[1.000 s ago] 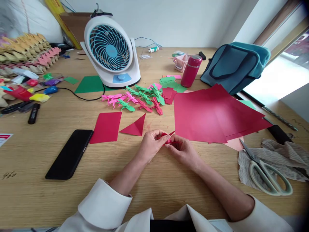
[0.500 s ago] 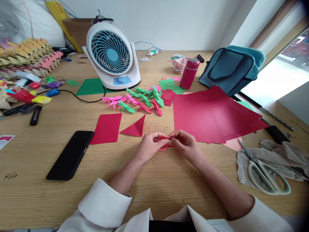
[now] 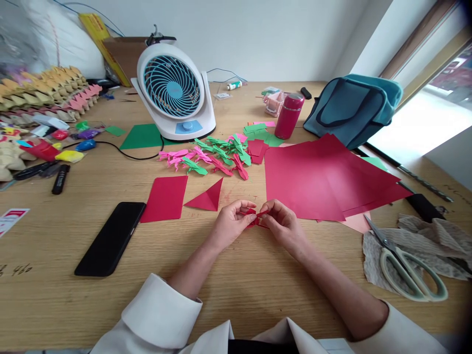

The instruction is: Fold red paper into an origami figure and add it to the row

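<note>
A small folded piece of red paper [image 3: 257,220] is between my hands, low over the table. My left hand [image 3: 235,221] pinches its left side between thumb and fingers. On its right side my right hand [image 3: 279,220] pinches a corner of the paper. Much of the fold is hidden by my fingers. Just beyond my left hand lies a creased red paper triangle [image 3: 207,197]. Beside that is a flat red paper rectangle [image 3: 164,198]. Folded green, pink and red paper figures [image 3: 221,152] lie in a heap farther back.
Large red sheets [image 3: 302,182] spread to the right. Scissors [image 3: 401,260] rest on a crumpled cloth at far right. A black phone [image 3: 110,239] lies left. Behind stand a fan [image 3: 175,91], a red flask [image 3: 289,116] and a blue bag [image 3: 354,110].
The view has shifted slightly, so the scene sits a little lower. Both hands keep their pinch on the red paper, with the fingers moved only slightly.
</note>
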Demonstrator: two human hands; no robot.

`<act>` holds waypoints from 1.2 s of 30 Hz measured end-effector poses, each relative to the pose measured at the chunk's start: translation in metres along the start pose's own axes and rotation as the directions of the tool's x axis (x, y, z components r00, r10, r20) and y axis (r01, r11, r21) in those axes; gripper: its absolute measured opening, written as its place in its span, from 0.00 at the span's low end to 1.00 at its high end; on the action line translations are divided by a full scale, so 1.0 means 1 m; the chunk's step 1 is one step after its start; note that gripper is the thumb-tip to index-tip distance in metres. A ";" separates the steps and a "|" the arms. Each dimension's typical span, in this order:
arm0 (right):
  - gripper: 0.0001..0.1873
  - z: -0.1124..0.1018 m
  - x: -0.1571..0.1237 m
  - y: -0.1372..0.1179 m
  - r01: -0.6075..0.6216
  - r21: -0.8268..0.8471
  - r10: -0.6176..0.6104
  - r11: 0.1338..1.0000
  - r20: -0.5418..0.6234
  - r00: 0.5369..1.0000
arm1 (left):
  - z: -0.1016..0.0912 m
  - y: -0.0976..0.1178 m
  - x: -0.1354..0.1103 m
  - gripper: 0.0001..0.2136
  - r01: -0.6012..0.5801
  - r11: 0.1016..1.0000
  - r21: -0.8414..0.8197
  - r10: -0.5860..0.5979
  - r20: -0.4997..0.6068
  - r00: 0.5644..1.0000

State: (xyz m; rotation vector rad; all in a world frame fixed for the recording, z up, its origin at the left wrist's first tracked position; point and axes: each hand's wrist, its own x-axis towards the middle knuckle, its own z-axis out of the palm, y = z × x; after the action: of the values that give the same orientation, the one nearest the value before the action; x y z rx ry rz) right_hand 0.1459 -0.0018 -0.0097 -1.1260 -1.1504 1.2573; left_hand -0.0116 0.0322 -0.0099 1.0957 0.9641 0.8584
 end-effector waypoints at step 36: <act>0.20 -0.003 0.001 -0.007 -0.100 -0.037 0.100 0.994 0.017 0.995 | -0.003 -0.001 -0.002 0.05 -0.396 0.887 0.236 0.392 0.063 0.918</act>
State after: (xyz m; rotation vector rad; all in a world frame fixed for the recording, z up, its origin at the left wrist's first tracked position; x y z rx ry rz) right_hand 0.1498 -0.0010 -0.0032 -1.2138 -1.1463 1.3306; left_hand -0.0146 0.0310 -0.0110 1.5444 0.8629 1.0780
